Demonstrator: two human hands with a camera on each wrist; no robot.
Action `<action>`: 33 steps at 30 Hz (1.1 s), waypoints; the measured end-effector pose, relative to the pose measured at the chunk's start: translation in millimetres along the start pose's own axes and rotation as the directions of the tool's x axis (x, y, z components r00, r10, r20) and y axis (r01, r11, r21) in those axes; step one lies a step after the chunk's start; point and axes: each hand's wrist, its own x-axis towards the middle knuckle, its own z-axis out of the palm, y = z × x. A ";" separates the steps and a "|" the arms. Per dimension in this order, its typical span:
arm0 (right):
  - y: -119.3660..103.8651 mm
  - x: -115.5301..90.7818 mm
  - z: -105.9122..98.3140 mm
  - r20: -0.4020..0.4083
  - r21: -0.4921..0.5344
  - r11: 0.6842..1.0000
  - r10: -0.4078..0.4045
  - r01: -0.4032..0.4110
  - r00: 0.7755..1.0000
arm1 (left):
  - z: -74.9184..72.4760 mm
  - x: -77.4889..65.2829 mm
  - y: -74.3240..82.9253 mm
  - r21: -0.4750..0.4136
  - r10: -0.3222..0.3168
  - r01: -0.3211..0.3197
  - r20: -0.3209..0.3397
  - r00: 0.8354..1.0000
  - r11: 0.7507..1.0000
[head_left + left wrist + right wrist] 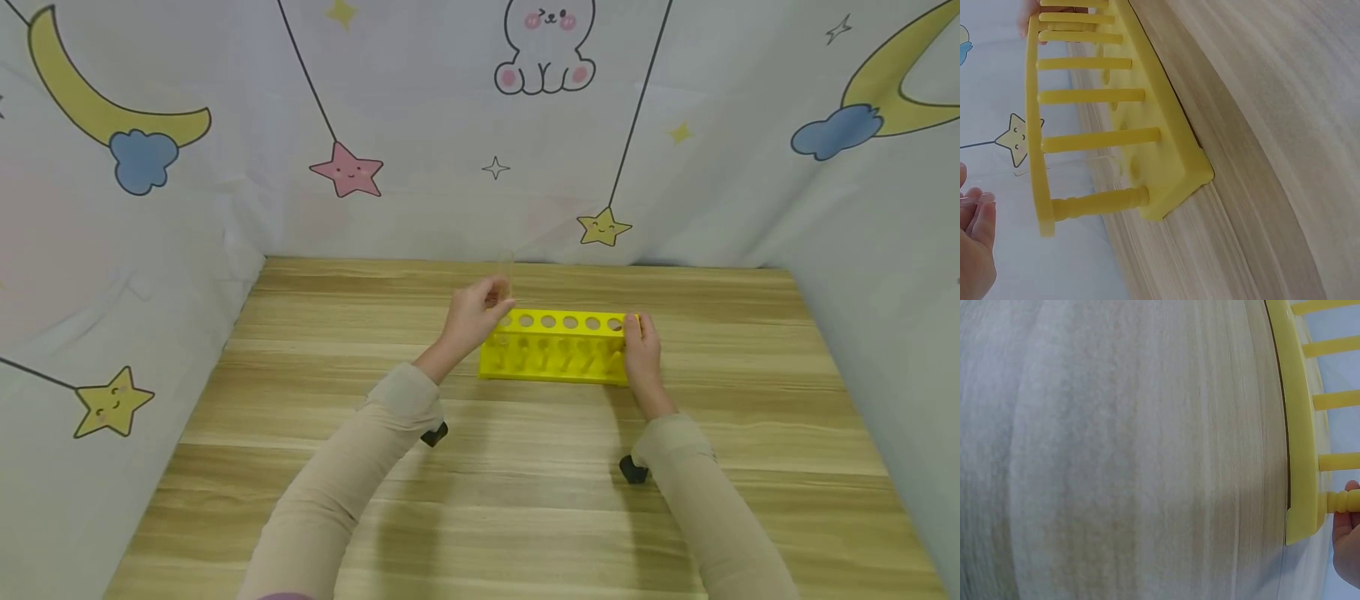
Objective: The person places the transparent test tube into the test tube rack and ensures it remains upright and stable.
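Observation:
A yellow test tube rack (555, 379) stands on the table, with a row of round holes along its top. My left hand (474, 315) is at the rack's left end and pinches a clear test tube (507, 267), which rises above the fingers. In the left wrist view, a faint transparent outline (1088, 162) runs past the end post towards the base; I cannot tell whether it belongs to the same tube. My right hand (643, 354) grips the rack's right end, thumb at the top plate. The right wrist view has its fingers (1346, 522) around the end post.
The wood-grain table (525, 500) meets a white printed cloth (420, 108) at the back and both sides. Small black pieces hang under the left cuff (408, 396) and beside the right cuff (675, 442).

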 end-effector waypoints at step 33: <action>-2.9 1.4 -1.6 0.013 0.009 1.000 0.017 -0.017 1.000 | 9.1 -5.1 -4.8 0.033 0.016 -0.015 -0.044 0.999 0.999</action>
